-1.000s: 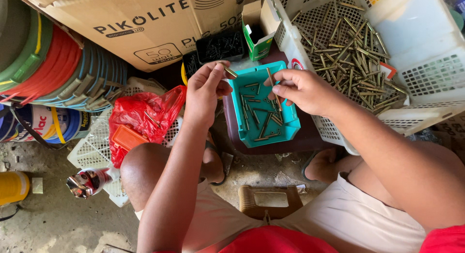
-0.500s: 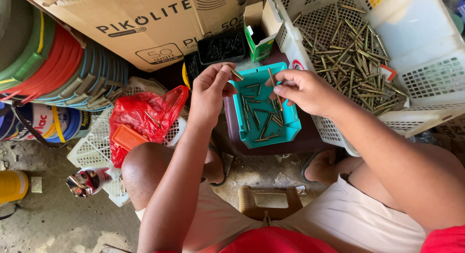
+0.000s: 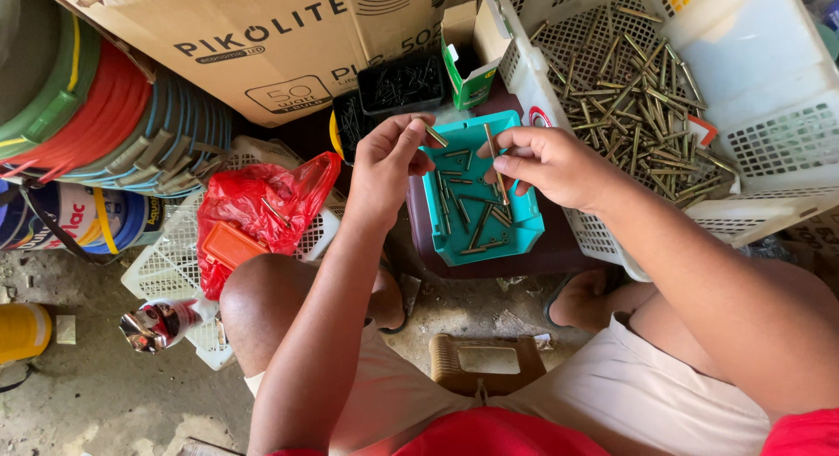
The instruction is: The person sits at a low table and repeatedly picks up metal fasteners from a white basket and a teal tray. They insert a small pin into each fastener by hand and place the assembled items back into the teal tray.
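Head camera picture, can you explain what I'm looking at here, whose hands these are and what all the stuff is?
The camera is worn on a seated person's head and looks down past their knees, so both bare hands are their own. The left hand pinches a short brass-coloured metal pin. The right hand holds a longer thin brass-coloured rod upright over a teal plastic tray that contains more such pieces. To the right, a white slotted plastic basket holds a big heap of them. On the left lie a red plastic bag and stacked colourful buckets; a brown cardboard box sits behind.
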